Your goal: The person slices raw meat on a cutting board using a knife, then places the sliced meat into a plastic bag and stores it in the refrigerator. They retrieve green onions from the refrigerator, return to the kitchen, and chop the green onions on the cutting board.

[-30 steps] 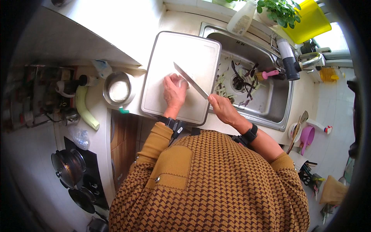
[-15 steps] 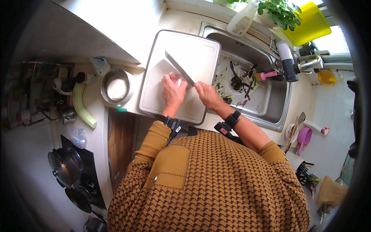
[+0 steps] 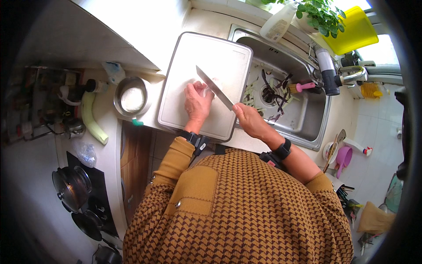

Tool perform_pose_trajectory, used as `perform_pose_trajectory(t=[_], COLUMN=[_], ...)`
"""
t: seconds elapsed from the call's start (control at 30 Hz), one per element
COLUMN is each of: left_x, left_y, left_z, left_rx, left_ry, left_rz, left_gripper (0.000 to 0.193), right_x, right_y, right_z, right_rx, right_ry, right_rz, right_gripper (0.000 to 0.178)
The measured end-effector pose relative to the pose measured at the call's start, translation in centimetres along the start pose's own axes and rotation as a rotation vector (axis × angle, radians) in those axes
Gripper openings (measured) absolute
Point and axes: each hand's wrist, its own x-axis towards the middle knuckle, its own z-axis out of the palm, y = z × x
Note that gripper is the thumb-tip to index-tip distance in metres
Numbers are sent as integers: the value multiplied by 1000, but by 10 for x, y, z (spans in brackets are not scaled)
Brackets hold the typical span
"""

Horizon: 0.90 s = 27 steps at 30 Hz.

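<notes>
Leaning over the tabletop [image 3: 147, 121], the person filled the near part of the view with a brown patterned sweater [image 3: 237, 211]. To the left stood pots [image 3: 70, 187] on a stove, then a pale green gourd [image 3: 92, 119] and a steel bowl [image 3: 131, 97]. The right hand [image 3: 249, 119] was clenched around the handle of a knife [image 3: 214, 88]; its long blade ran up and to the left, the tip over the middle of the white board [image 3: 204, 83]. The left hand [image 3: 198, 100] lay palm down on the board, fingers curled over a small pale piece of food [image 3: 206, 90] just beside the blade; how firmly it gripped, I could not tell. Beyond lay the sink [image 3: 299, 110] with dark scraps, a pink brush [image 3: 303, 87], a spray bottle [image 3: 278, 24] and a potted plant [image 3: 318, 15].
</notes>
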Motion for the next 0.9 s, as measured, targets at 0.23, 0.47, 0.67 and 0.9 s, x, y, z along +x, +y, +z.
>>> perform_pose_trajectory(t=[0.23, 0.47, 0.67, 0.9], left_x=[2, -1, 1, -1], left_y=[-1, -1, -6, 2], left_z=[2, 1, 2, -2], left_rx=[88, 86, 58, 35], left_ry=[3, 36, 21, 11], left_rz=[-31, 8, 50, -27], left_gripper=[50, 48, 44, 41], right_x=[36, 56, 2, -18], right_y=[9, 14, -10, -16], right_z=[34, 36, -3, -9], right_rx=[-79, 52, -54, -87], right_ry=[125, 249, 127, 35], right_rz=[-70, -97, -129, -83], right_gripper=[38, 37, 37, 38])
